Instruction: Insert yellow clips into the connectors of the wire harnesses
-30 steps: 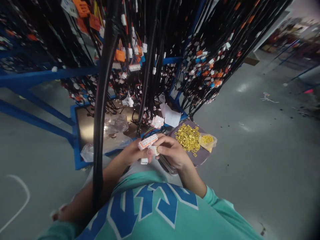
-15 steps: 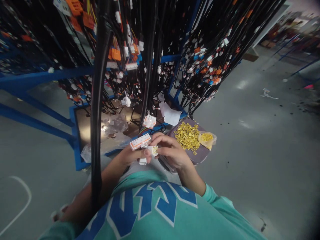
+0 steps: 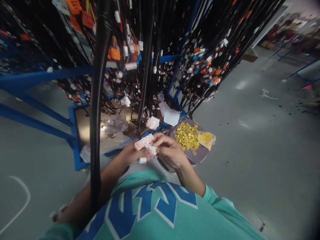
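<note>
My left hand [image 3: 133, 154] is closed around a small white wire connector [image 3: 151, 150] in front of my waist. A long white connector with an orange edge [image 3: 144, 141] sits over its fingers, and another small white connector [image 3: 142, 160] pokes out below the thumb. My right hand [image 3: 173, 154] has thumb and forefinger closed at the mouth of the held connector, where a bit of a yellow plastic clip [image 3: 156, 150] shows. Just beyond the hands hangs one more white-and-orange connector [image 3: 152, 123]. The fingertips partly hide the clip.
Yellow clips [image 3: 186, 136] lie heaped on a grey stool [image 3: 200, 156] at my right, beside a clear bag [image 3: 207, 140] of them. Black cable bundles hang from a blue frame [image 3: 72, 70] ahead. A thick black cable [image 3: 96, 106] passes over my left forearm. Plastic bags [image 3: 113, 124] lie on the frame's base.
The held connector has turned, so its mouth faces me less, and the right fingertips press closer to it. The long connector has shifted slightly right and up.
</note>
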{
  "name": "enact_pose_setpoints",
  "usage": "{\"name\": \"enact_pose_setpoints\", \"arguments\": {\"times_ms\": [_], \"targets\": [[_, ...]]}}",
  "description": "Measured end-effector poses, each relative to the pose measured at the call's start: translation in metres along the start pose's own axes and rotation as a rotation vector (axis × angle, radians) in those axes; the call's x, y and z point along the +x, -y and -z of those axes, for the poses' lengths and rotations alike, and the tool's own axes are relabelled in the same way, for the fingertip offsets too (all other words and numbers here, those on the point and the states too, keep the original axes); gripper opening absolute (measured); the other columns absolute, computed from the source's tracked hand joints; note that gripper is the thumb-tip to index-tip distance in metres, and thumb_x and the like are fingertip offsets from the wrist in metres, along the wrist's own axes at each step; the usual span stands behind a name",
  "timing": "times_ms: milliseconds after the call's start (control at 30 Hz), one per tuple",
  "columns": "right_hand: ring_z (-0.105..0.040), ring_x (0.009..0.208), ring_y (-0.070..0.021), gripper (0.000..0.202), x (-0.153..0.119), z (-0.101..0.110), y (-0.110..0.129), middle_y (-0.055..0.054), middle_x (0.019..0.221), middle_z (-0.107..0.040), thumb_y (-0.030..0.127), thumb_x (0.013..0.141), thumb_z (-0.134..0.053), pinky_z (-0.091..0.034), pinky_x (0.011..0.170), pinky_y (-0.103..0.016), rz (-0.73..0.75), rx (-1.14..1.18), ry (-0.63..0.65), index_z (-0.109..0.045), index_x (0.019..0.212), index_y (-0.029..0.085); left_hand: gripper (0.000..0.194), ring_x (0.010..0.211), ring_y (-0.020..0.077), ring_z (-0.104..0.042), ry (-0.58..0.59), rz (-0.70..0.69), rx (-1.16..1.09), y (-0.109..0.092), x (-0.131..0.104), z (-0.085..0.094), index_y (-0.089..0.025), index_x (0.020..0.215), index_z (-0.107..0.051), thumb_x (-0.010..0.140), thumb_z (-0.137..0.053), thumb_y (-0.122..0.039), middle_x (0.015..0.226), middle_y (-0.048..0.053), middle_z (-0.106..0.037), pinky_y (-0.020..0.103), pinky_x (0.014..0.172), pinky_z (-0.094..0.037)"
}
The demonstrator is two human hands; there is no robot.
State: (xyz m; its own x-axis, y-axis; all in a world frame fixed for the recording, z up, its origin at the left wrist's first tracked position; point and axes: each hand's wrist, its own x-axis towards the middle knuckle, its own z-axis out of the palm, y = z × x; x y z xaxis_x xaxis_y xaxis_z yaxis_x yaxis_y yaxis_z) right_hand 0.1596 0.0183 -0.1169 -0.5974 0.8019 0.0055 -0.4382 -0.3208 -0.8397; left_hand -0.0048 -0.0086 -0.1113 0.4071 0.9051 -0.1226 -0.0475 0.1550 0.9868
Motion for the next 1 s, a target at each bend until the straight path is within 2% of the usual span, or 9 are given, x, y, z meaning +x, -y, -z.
{"name": "enact_pose_setpoints", "arguments": {"times_ms": [167,267,400,467,533,700,767,867,1000], "targets": [[-0.059,0.073,-0.0107,0.017,0.001,0.014,-0.004,-0.002,0.096,-0.055,0.029,0.063,-0.077,-0.051,0.050,-0.018,-0.021,0.054,0.081,-0.073,0.080,0.025,0.063,0.040,0.0062,-0.038,0.068,0.023,-0.065,-0.001,0.001,-0.004,-0.010,0.069,-0.060,0.061,-0.061,-0.073,0.053,0.002,-0.053,0.019,0.037,-0.024],[-0.056,0.067,-0.0093,0.020,0.000,0.024,0.000,-0.001,0.085,-0.059,0.034,0.066,-0.076,-0.049,0.053,-0.019,-0.010,-0.016,-0.034,-0.073,0.084,0.026,0.059,0.040,0.0051,-0.036,0.055,0.017,-0.031,-0.003,0.002,-0.006,-0.011,0.069,-0.057,0.065,-0.060,-0.070,0.053,0.001,-0.052,0.018,0.037,-0.023],[-0.054,0.073,-0.0094,0.022,-0.003,0.029,0.013,0.000,0.089,-0.060,0.037,0.070,-0.074,-0.047,0.067,-0.023,0.227,-0.227,-0.186,-0.071,0.090,0.028,0.043,0.043,0.0059,-0.038,0.021,0.038,0.127,-0.008,0.007,-0.008,-0.013,0.066,-0.054,0.070,-0.062,-0.055,0.053,0.000,-0.052,0.018,0.039,-0.026],[-0.055,0.082,-0.0125,0.029,-0.002,0.028,0.019,-0.001,0.098,-0.060,0.040,0.072,-0.072,-0.047,0.076,-0.028,0.337,-0.334,-0.126,-0.069,0.099,0.030,0.035,0.046,0.0071,-0.041,-0.010,0.044,0.176,-0.009,0.010,-0.009,-0.012,0.078,-0.057,0.070,-0.063,-0.045,0.057,-0.001,-0.053,0.018,0.040,-0.029],[-0.056,0.089,-0.0152,0.036,-0.001,0.026,0.021,-0.002,0.103,-0.060,0.044,0.075,-0.069,-0.046,0.082,-0.031,0.376,-0.400,-0.044,-0.064,0.109,0.032,0.042,0.048,0.0080,-0.043,-0.045,0.046,0.195,-0.009,0.012,-0.009,-0.012,0.099,-0.056,0.069,-0.063,-0.041,0.067,0.000,-0.059,0.018,0.042,-0.032],[-0.057,0.093,-0.0180,0.051,0.002,0.029,0.013,-0.003,0.104,-0.061,0.055,0.074,-0.065,-0.046,0.084,-0.034,0.271,-0.373,-0.028,-0.058,0.117,0.029,0.059,0.089,0.0197,-0.058,-0.026,-0.027,0.376,-0.006,0.014,-0.003,-0.013,0.120,-0.050,0.068,-0.062,-0.036,0.114,0.011,-0.061,0.026,0.072,-0.047],[-0.058,0.091,-0.0183,0.054,0.005,0.033,0.006,-0.005,0.103,-0.062,0.058,0.072,-0.064,-0.047,0.082,-0.034,0.218,-0.334,-0.079,-0.059,0.115,0.026,0.057,0.096,0.0225,-0.058,0.028,0.017,0.536,-0.005,0.015,-0.001,-0.014,0.120,-0.052,0.067,-0.062,-0.032,0.111,0.009,-0.063,0.029,0.081,-0.046],[-0.058,0.085,-0.0164,0.049,0.012,0.042,-0.006,-0.006,0.101,-0.063,0.055,0.071,-0.065,-0.047,0.075,-0.030,0.162,-0.278,-0.162,-0.063,0.108,0.023,0.047,0.091,0.0236,-0.061,0.152,0.198,0.848,0.000,0.015,0.000,-0.016,0.115,-0.057,0.070,-0.060,-0.030,0.102,0.007,-0.067,0.030,0.078,-0.046],[-0.058,0.077,-0.0131,0.038,0.031,0.060,-0.019,-0.004,0.090,-0.064,0.047,0.071,-0.068,-0.045,0.069,-0.025,0.084,-0.267,-0.255,-0.066,0.099,0.022,0.037,0.099,0.0295,-0.062,0.293,0.373,1.185,0.013,0.014,-0.002,-0.018,0.106,-0.063,0.076,-0.057,-0.039,0.107,0.011,-0.067,0.035,0.081,-0.047]]}}
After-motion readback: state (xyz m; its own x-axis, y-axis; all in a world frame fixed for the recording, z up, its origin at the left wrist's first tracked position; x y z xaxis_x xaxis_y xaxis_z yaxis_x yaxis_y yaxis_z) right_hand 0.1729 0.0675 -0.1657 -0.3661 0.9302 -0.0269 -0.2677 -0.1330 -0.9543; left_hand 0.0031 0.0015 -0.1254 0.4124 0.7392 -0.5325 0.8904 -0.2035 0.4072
